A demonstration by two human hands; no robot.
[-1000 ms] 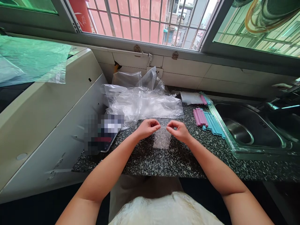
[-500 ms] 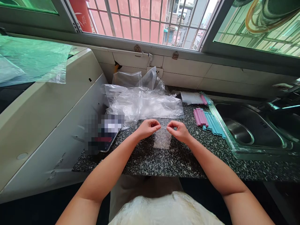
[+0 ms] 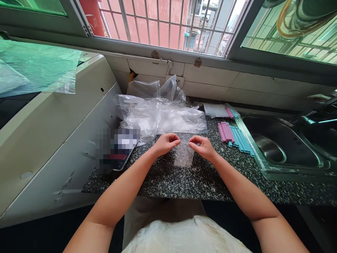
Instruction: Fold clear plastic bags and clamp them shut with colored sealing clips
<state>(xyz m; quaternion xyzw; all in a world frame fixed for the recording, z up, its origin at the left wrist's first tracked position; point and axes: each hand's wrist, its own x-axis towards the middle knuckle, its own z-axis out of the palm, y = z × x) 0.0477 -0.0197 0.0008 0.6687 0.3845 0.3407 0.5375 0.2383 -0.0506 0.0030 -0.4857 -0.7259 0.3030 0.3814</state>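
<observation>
- The left hand (image 3: pixel 165 143) is closed in a pinch on the top left corner of a small clear plastic bag (image 3: pixel 183 156), fingers curled inward
- The right hand (image 3: pixel 202 147) pinches the top right corner of the same bag, thumb and fingertips pressed together
- The bag hangs between the two hands, its upper edge stretched from one pinch to the other, its body lying below them on the speckled countertop (image 3: pixel 184 179)
- Just beyond the hands lies a heap of clear plastic bags (image 3: pixel 160 114), reaching back to the tiled wall
- To the right of the right hand, a row of pink and blue strips (image 3: pixel 234 135) lies beside the steel sink (image 3: pixel 284 147)
- A blurred flat object (image 3: pixel 117 149) rests left of the left hand
</observation>
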